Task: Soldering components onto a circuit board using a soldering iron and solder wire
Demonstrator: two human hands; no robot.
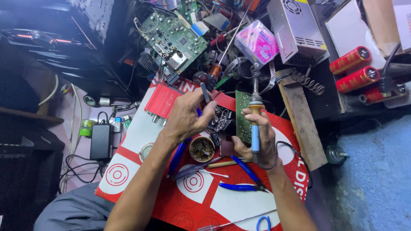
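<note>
My left hand (188, 116) is raised over the red and white board and pinches a thin grey tool (205, 92) between thumb and fingers. My right hand (257, 137) grips a soldering iron with a blue and orange handle (255, 124), its tip pointing away from me. The same hand steadies a green circuit board (243, 115) standing on edge. Between the hands sits a black part with wires (222, 119). A small round tin of brown paste (202, 149) lies just below my left hand.
Blue-handled pliers (242, 186) and a screwdriver (201, 169) lie on the red and white board (150, 128). A large green circuit board (173, 38), a pink box (257, 40), a metal power supply (295, 25), red cylinders (355, 68) and a wooden block (302, 119) crowd the far side.
</note>
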